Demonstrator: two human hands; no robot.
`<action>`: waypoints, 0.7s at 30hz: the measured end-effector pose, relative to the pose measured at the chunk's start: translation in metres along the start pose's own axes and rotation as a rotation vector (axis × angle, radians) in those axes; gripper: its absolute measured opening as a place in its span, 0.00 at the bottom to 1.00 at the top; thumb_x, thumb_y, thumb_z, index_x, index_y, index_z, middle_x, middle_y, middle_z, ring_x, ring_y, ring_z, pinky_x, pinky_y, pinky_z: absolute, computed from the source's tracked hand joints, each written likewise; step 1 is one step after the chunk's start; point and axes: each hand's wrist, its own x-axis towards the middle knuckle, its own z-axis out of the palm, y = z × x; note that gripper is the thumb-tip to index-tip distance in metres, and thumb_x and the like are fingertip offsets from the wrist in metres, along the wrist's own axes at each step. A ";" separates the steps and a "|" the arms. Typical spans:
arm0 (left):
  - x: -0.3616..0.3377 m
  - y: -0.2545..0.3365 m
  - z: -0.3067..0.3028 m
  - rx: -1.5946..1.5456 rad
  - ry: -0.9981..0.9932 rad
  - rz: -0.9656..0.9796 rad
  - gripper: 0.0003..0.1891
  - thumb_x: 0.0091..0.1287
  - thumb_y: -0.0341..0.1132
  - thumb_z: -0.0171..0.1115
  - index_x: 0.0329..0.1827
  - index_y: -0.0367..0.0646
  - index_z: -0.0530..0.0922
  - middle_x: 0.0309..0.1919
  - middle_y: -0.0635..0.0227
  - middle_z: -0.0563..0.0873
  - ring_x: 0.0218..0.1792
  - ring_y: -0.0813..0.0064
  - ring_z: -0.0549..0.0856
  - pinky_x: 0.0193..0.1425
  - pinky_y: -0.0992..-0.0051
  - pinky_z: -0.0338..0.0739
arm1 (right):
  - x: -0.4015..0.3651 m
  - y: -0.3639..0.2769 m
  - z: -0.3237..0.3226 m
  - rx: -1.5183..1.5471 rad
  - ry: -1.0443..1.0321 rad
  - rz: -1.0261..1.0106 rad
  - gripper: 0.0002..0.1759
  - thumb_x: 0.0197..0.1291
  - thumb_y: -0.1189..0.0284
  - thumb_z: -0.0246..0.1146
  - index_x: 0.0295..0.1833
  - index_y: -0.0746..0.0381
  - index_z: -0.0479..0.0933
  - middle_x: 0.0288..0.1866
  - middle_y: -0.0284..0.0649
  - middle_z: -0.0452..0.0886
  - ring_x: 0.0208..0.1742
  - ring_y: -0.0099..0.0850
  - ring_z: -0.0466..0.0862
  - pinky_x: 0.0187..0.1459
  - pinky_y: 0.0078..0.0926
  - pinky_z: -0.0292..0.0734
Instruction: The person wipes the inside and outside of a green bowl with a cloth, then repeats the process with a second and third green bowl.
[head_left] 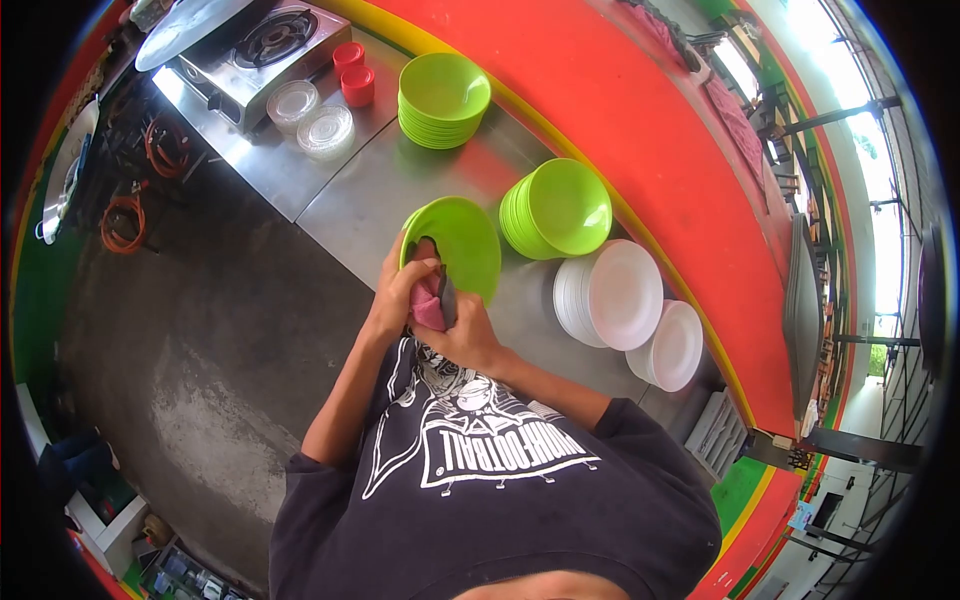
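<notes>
A green bowl [470,235] is held tilted in front of my chest, over the edge of the steel counter. My left hand [402,285] grips the bowl at its near side. A pink and dark cloth [428,305] is bunched between both hands, partly inside the bowl. My right hand [468,330] is closed around the cloth, close to the bowl's lower rim. Beyond the held bowl stand two stacks of green bowls, one farther up [445,90] and one to the right [568,208].
White bowls in stacks [625,293] [672,345] stand on the right of the steel counter [350,190]. Two red cups [357,86], clear lids [325,130] and a gas stove [265,55] are at the upper left. A red ledge [640,130] runs behind.
</notes>
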 end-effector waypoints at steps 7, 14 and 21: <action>0.010 0.029 -0.015 -0.118 -0.035 -0.120 0.26 0.72 0.41 0.56 0.68 0.33 0.73 0.56 0.56 0.84 0.56 0.67 0.83 0.64 0.70 0.75 | 0.005 0.018 -0.028 -0.244 -0.159 -0.119 0.16 0.63 0.64 0.69 0.42 0.67 0.78 0.35 0.51 0.82 0.37 0.50 0.84 0.39 0.42 0.80; -0.002 0.016 0.010 -0.021 0.008 -0.037 0.27 0.73 0.42 0.56 0.69 0.33 0.72 0.61 0.56 0.81 0.59 0.67 0.81 0.68 0.70 0.71 | 0.011 -0.003 -0.011 -0.108 -0.054 0.074 0.18 0.57 0.69 0.75 0.48 0.68 0.81 0.43 0.51 0.86 0.40 0.47 0.88 0.41 0.39 0.81; 0.007 0.029 -0.024 -0.137 -0.029 -0.077 0.26 0.76 0.41 0.53 0.70 0.32 0.72 0.61 0.57 0.82 0.61 0.68 0.81 0.67 0.70 0.73 | 0.014 0.012 -0.036 -0.342 -0.246 -0.318 0.14 0.61 0.69 0.70 0.46 0.67 0.79 0.32 0.48 0.82 0.35 0.47 0.84 0.38 0.41 0.78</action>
